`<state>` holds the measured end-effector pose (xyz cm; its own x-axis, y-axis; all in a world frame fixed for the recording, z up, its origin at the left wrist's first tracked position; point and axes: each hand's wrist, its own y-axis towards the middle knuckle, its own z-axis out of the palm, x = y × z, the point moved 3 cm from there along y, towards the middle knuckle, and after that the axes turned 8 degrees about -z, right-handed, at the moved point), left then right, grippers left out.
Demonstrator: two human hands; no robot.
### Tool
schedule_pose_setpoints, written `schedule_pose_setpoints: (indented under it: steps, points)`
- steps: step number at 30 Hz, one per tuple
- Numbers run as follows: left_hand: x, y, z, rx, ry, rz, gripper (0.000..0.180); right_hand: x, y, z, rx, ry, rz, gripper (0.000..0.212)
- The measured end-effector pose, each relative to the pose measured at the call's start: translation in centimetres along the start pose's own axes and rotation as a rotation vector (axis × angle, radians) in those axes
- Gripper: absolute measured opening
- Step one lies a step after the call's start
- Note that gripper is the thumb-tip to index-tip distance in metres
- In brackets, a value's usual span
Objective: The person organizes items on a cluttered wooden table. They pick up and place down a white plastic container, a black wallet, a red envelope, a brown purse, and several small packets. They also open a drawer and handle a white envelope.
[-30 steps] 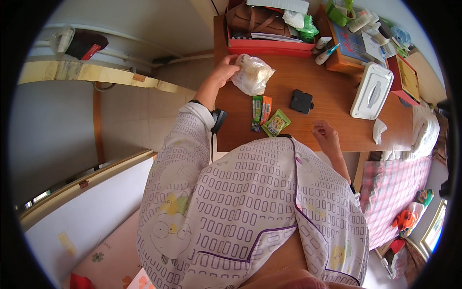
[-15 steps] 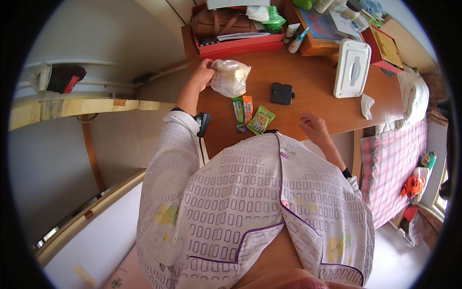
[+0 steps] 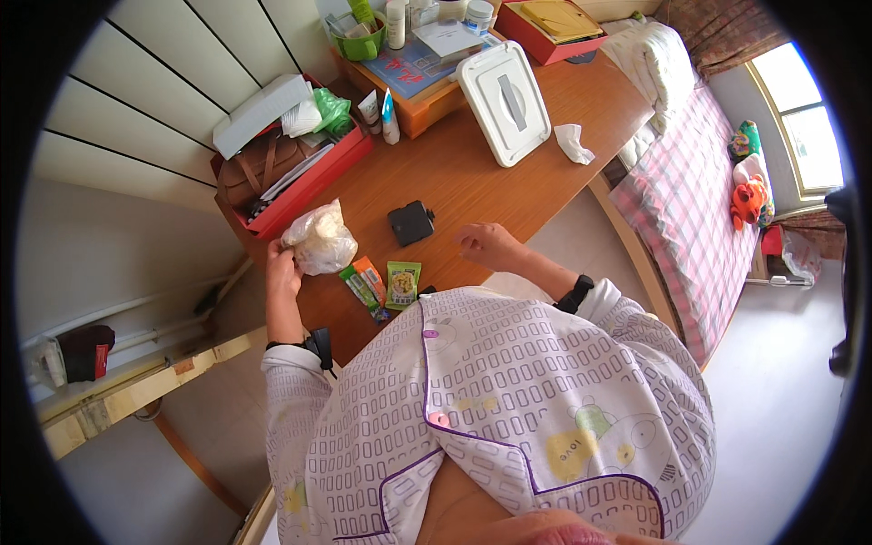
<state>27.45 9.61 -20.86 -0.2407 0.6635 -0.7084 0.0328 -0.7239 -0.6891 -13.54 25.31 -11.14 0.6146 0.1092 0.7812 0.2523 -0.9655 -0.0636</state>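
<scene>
My left hand [image 3: 283, 270] is closed on the edge of a clear plastic bag [image 3: 320, 240] with something pale inside, at the left end of the wooden desk. What exactly the bag holds is unclear. Just right of it lies a small black square device [image 3: 411, 223]. Nearer to me are slim green and orange packets [image 3: 366, 283] side by side and a green snack packet [image 3: 402, 284]. Over the desk's near edge, right of the black device, my right hand [image 3: 488, 245] hovers with loosely bent fingers and nothing in it.
A red box [image 3: 309, 186] holding a brown bag stands at the back left, tubes [image 3: 390, 118] beside it. A white rectangular box with a grey handle [image 3: 509, 107] stands farther right, near a crumpled tissue [image 3: 573, 143]. Beyond the desk is a bed with a pink checked sheet [image 3: 677, 218].
My view has turned to the right, so the desk, bed and window sit differently in it. The left hand keeps its hold on the plastic bag; the right stays empty near the desk edge.
</scene>
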Motion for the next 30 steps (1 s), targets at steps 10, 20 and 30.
schedule_pose_setpoints:
  steps: [10,20,30]
  points:
    - [0.5,-1.4,0.7,0.092,-0.178,0.036,0.034,-0.6,-0.2,0.6,0.015,0.087,0.098,0.023]
    - [-0.9,-4.2,2.4,0.157,-0.238,0.025,0.025,0.0,0.2,0.2,0.066,0.079,0.109,0.021]
    - [-1.4,-9.9,10.0,0.551,-0.381,0.045,0.029,6.1,5.3,0.6,0.181,0.881,0.195,0.066]
